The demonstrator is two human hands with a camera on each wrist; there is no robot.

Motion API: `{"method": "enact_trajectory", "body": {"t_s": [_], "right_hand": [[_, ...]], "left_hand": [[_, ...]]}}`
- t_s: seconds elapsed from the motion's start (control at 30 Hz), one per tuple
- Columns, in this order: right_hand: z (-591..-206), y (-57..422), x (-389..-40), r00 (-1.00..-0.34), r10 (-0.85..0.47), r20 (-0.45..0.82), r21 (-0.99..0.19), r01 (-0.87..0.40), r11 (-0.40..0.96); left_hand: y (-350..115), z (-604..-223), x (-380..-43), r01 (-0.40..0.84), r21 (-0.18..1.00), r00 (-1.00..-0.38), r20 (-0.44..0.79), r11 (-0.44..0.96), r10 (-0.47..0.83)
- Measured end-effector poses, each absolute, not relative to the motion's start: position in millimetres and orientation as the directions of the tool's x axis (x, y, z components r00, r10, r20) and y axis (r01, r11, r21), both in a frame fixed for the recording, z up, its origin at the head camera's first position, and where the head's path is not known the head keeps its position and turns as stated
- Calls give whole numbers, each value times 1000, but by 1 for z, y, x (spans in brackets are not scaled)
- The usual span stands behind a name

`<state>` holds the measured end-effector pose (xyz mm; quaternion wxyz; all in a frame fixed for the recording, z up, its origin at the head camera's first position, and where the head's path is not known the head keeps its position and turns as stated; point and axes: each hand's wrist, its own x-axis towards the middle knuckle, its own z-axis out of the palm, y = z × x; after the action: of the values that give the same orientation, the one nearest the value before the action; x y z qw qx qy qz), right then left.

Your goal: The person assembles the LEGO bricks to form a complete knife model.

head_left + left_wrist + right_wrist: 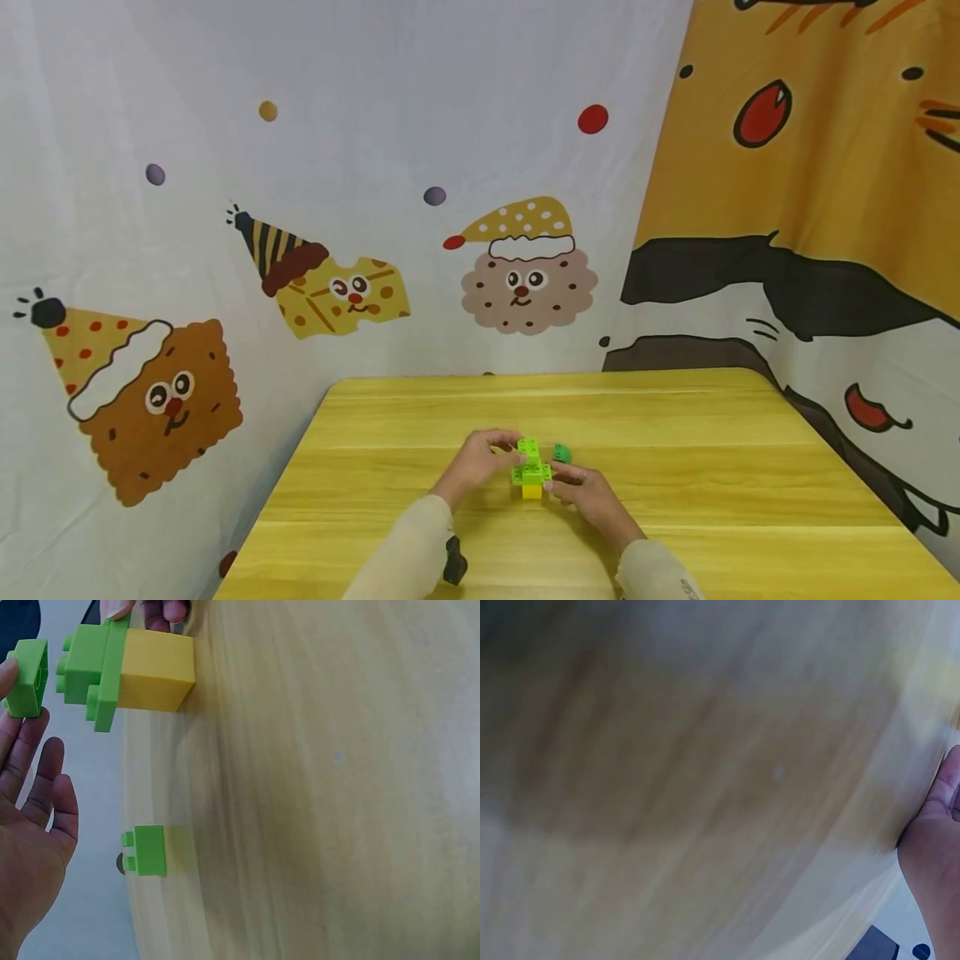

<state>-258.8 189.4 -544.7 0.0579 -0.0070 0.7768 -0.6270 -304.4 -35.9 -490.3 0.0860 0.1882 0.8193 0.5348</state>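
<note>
My left hand (480, 460) pinches a light green brick (28, 679) between thumb and fingers. A gap shows in the left wrist view between that brick and the stack below it. The stack stands upright on the table, with a yellow block (156, 671) at the bottom, a wide light green piece (111, 682) across it and a studded green brick (84, 664) on top. My right hand (592, 496) grips the right end of the wide green piece. In the right wrist view only part of the right hand (934, 840) shows, and the stack is hidden.
A loose green brick (561, 453) lies just behind the stack, to its right. The wooden table (360, 467) reaches back to a printed cloth (360, 167) with cartoon figures. A black device (454, 560) sits at the left wrist.
</note>
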Motion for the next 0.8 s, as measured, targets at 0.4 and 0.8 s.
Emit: {"method": "enact_trajectory", "body": {"t_s": [0.4,0.8], "right_hand": [[-543,189,-258,-994,-78,-76,-973,57,222],[-544,189,-258,-992,-96,-78,-975,56,214]], "left_hand": [[-35,-495,-301,197,912,-910,34,360,413],[-35,-499,-302,203,897,-908,22,393,418]]}}
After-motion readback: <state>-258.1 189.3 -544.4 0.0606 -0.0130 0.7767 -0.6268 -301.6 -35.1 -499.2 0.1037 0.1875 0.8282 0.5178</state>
